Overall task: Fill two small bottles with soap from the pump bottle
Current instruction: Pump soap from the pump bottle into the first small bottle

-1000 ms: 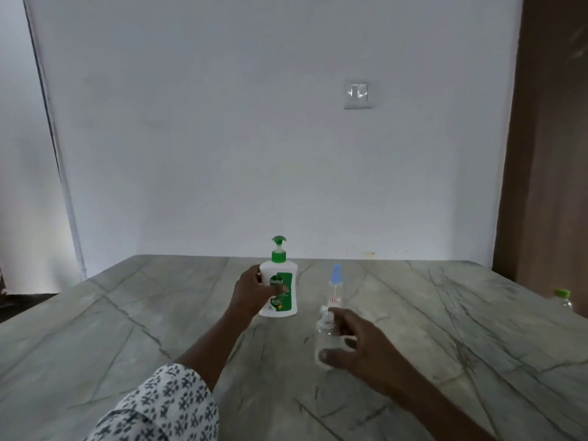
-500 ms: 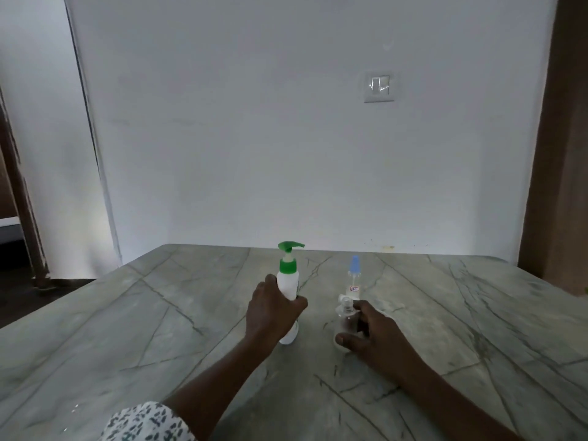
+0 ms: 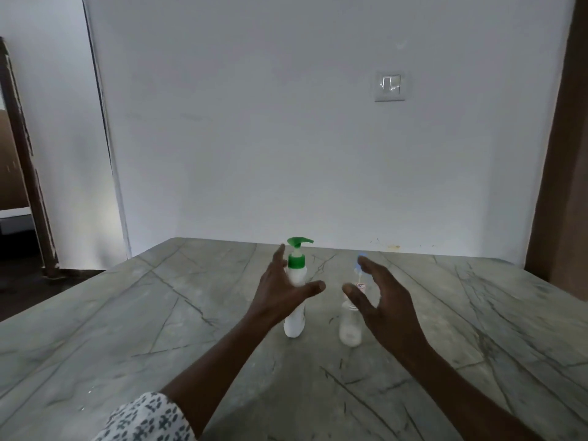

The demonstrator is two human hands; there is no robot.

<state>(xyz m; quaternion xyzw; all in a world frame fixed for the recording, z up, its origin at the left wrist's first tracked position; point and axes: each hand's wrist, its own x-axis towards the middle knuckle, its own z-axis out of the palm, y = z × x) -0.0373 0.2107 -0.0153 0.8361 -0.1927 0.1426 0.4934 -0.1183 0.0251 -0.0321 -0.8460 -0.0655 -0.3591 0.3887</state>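
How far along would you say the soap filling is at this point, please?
Done: the pump bottle and clear bottle stand side by side, blue-capped bottle behind. In hand: nothing; left hand and right hand hover open. Left: both fills; no soap looks pumped yet.

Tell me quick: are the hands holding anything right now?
Left hand: open, fingers spread by the pump bottle, holding nothing.
Right hand: open, by the small clear bottle, holding nothing.
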